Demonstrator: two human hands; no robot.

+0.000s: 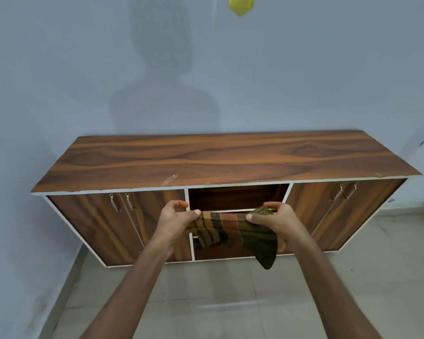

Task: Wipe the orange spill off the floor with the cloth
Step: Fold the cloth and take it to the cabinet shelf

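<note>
Floor [230, 302]: nearest me, pale tiles in front of the cabinet; I see no orange spill on the part in view, so it must lie out of frame.
Cloth [233, 231]: striped, held in the air in front of the cabinet's middle bay, stretched between my two hands, one corner hanging down on the right.
Handling: I judge it light, soft and limp; it sags wherever I don't hold it, will bunch easily, and is not fragile or slippery.
Where to hold: best gathered into a pad under one palm, loose corner tucked in, so it doesn't drag.
Left hand [175, 220]: fingers pinched shut on the cloth's left end.
Right hand [273, 220]: thumb and fingers clamped on the cloth's right end.
Cabinet [220, 157]: beyond my hands, against the wall; its top edge juts out over the doors.
Room: open floor in front of the cabinet for kneeling and sweeping strokes; the cabinet base and left wall bound it.
</note>
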